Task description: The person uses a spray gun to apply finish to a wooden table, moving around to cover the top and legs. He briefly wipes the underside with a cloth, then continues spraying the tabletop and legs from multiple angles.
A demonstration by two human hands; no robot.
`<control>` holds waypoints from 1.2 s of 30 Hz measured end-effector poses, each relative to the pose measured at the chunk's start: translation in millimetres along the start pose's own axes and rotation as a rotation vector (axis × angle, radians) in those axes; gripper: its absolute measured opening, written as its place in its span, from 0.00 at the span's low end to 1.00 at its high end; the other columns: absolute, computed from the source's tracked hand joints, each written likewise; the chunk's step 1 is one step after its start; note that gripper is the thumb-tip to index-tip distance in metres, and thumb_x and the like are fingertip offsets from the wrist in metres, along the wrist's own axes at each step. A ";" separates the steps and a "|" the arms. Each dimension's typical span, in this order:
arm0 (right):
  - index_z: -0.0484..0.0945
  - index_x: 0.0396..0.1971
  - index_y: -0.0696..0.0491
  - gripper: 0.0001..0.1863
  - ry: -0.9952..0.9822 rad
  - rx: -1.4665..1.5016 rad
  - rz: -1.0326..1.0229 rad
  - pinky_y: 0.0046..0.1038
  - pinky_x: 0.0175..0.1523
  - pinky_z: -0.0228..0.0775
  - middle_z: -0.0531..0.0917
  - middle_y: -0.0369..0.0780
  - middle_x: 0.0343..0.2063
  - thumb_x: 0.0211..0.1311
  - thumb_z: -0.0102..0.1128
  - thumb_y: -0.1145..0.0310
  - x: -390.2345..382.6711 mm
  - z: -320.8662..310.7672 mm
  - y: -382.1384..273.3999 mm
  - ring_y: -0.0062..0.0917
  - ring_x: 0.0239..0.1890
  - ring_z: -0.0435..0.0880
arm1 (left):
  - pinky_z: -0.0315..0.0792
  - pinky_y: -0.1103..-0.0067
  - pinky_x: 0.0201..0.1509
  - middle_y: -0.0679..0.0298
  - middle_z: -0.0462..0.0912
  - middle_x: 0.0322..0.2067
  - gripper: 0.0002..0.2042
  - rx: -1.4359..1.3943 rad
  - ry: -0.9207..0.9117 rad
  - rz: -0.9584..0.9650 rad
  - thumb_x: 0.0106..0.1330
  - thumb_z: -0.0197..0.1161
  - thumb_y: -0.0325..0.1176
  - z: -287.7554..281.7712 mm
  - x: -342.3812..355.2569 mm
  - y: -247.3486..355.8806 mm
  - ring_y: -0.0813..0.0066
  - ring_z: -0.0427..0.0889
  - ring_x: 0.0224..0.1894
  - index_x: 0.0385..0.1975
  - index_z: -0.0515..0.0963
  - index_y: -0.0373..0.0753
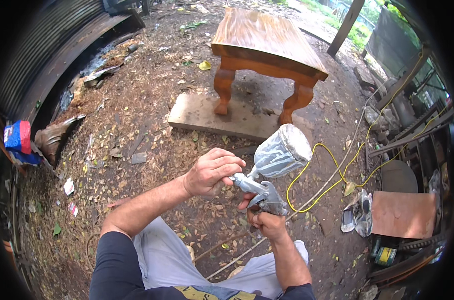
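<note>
I hold a paint spray gun [263,194] with a grey metal body and a paint-smeared cup [283,151] on top, tilted to the right. My right hand [268,223] is wrapped round its handle, and a finger reaches up near the trigger. At the front end, the fingers of my left hand [215,172] are closed round the nozzle; the fingertips partly hide it. Beyond the gun stands a glossy brown wooden table [267,37] with curved legs. Its near legs rest on or beside a flat wooden board [212,117] on the ground.
A yellow cord [332,195] and a pale hose [314,197] run along the leaf-strewn dirt on the right. Clutter with a reddish-brown panel [403,214] lies farther right. Corrugated metal sheeting [47,40] and a red-and-blue bag [19,137] are at the left. A wooden post [346,27] stands behind.
</note>
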State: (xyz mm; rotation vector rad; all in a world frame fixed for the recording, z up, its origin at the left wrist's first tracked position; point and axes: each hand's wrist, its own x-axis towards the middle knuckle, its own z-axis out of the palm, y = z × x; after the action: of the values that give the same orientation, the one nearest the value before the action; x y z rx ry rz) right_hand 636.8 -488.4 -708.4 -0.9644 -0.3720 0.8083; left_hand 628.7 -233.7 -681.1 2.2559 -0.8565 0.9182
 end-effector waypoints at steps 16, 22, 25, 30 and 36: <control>0.76 0.56 0.58 0.32 0.100 -0.147 -0.047 0.17 0.25 0.59 0.85 0.42 0.39 0.45 0.44 0.84 0.7 2.0 12.5 0.11 0.20 0.68 | 0.72 0.71 0.34 0.58 0.78 0.25 0.22 -0.419 -0.129 -0.582 0.78 0.49 0.48 0.8 -9.1 13.8 0.62 0.79 0.29 0.33 0.79 0.34; 0.78 0.55 0.59 0.32 0.121 -0.200 -0.075 0.16 0.26 0.60 0.85 0.40 0.39 0.45 0.44 0.84 2.8 -0.8 18.5 0.09 0.21 0.69 | 0.71 0.73 0.34 0.62 0.76 0.23 0.24 -0.472 -0.201 -0.705 0.79 0.47 0.50 2.5 -13.6 12.7 0.70 0.78 0.27 0.31 0.77 0.35; 0.78 0.55 0.58 0.32 0.120 -0.228 -0.072 0.16 0.26 0.60 0.85 0.39 0.39 0.46 0.44 0.84 2.8 -3.9 20.2 0.09 0.22 0.69 | 0.72 0.74 0.36 0.63 0.79 0.25 0.25 -0.502 -0.235 -0.763 0.79 0.47 0.52 3.3 -15.2 11.5 0.73 0.79 0.30 0.33 0.78 0.35; 0.77 0.56 0.58 0.32 0.156 -0.224 -0.068 0.15 0.27 0.60 0.85 0.38 0.40 0.47 0.45 0.84 5.9 2.2 28.2 0.09 0.23 0.70 | 0.74 0.75 0.43 0.63 0.82 0.31 0.25 -0.758 0.000 -0.859 0.78 0.45 0.55 27.7 -41.1 15.7 0.75 0.79 0.35 0.43 0.79 0.38; 0.73 0.59 0.57 0.29 0.369 -0.328 -0.174 0.17 0.21 0.60 0.84 0.41 0.42 0.52 0.45 0.82 39.9 -10.9 40.9 0.11 0.19 0.69 | 0.74 0.64 0.62 0.53 0.82 0.54 0.29 -0.270 -0.858 -1.114 0.72 0.50 0.60 57.2 -102.8 53.0 0.55 0.81 0.57 0.60 0.74 0.42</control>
State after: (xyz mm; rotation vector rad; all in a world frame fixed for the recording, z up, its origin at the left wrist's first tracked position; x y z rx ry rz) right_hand 651.7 -451.9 -751.2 -1.3412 -0.2664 0.4029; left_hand 555.3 -271.1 -780.2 2.3098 0.0956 -0.6518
